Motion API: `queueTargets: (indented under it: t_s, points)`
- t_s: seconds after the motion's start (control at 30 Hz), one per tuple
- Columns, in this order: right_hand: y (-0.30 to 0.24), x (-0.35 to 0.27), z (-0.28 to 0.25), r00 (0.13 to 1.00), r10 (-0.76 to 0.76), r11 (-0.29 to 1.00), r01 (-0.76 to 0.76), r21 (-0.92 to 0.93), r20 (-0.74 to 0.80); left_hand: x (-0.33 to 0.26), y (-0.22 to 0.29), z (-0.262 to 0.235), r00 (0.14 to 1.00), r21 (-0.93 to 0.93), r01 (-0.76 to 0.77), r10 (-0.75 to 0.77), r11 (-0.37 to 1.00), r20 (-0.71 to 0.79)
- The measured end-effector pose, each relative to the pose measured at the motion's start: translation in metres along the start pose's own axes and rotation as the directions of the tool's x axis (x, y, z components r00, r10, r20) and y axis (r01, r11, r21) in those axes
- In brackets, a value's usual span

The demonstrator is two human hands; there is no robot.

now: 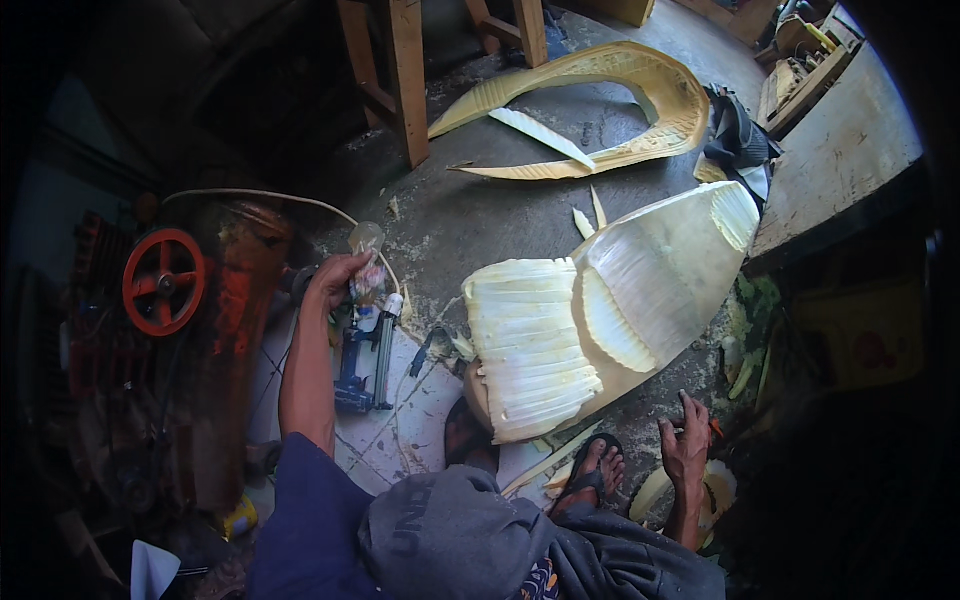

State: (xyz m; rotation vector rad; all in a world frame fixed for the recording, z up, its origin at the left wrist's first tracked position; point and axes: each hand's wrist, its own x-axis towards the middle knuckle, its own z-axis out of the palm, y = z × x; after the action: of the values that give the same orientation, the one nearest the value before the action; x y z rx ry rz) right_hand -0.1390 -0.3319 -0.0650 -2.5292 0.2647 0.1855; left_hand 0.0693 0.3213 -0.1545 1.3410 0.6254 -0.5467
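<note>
While two hands work: left hand gripping one bottle, right hand pinching one orange tool.

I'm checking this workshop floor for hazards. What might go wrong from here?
1. The left hand grips a clear bottle directly above a blue tool; a slip might drop it or spill onto the tool.
2. A thin cord loops past that hand and may snag the arm.
3. The foot wears an open sandal beside pale offcuts, near the right hand: slipping or splinters seem possible.
</note>
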Motion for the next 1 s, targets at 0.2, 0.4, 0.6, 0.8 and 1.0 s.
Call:
queueTargets:
  t_s: [0.2,0.4,0.6,0.8,1.0]
  points:
    - [-0.010,0.005,0.009,1.000,-0.002,0.999,0.001,0.037,0.028,-0.016,-0.007,-0.012,0.944,0.755,0.132,0.151,0.643,-0.294]
    - [-0.015,0.007,0.004,0.998,-0.059,0.998,0.058,0.039,0.005,-0.051,-0.021,-0.034,0.899,0.626,0.130,0.174,0.769,-0.401]
    - [-0.012,0.001,0.012,0.998,-0.059,0.995,0.057,0.086,0.020,-0.055,-0.023,-0.022,0.766,0.868,0.294,0.445,0.400,-0.465]
    - [-0.036,0.007,0.011,0.970,-0.228,0.972,0.231,0.032,-0.086,-0.048,-0.048,0.071,0.598,0.912,-0.227,0.788,0.343,-0.147]
    - [-0.066,-0.003,0.021,0.875,-0.484,0.875,0.482,-0.042,-0.025,-0.037,-0.065,0.169,0.990,-0.087,-0.137,0.138,0.987,-0.002]
